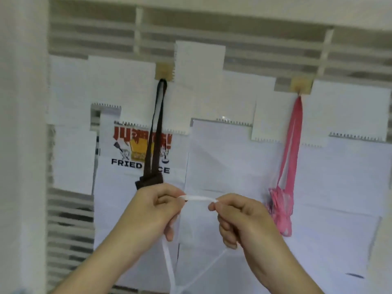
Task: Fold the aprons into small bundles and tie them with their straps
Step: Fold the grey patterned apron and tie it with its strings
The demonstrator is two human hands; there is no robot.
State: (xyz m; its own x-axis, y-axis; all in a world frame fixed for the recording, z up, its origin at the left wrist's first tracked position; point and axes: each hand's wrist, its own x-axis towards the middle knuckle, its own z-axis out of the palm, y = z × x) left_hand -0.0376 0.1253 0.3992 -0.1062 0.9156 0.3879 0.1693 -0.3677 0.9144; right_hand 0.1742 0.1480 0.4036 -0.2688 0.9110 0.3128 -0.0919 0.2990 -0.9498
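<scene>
Strap [199, 198] before "FRIED" poster [140, 153]

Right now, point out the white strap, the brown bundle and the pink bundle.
white strap [199, 198], head view, taut span between both hands
brown bundle [149, 181], head view, knotted lower end
pink bundle [281, 211], head view, bunched middle

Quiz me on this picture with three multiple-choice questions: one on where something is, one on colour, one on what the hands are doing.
1. Where does the brown strap hang?
A. Left hook
B. Right hook
C. On the floor

2. What colour is the strap stretched between the hands?
A. Pink
B. White
C. Brown

3. What are the hands doing?
A. Both pinch it
B. Both lie flat
C. Only one holds

A: it loops over the left hook.
B: the white strap spans the gap.
A: left hand and right hand each pinch it.
</scene>
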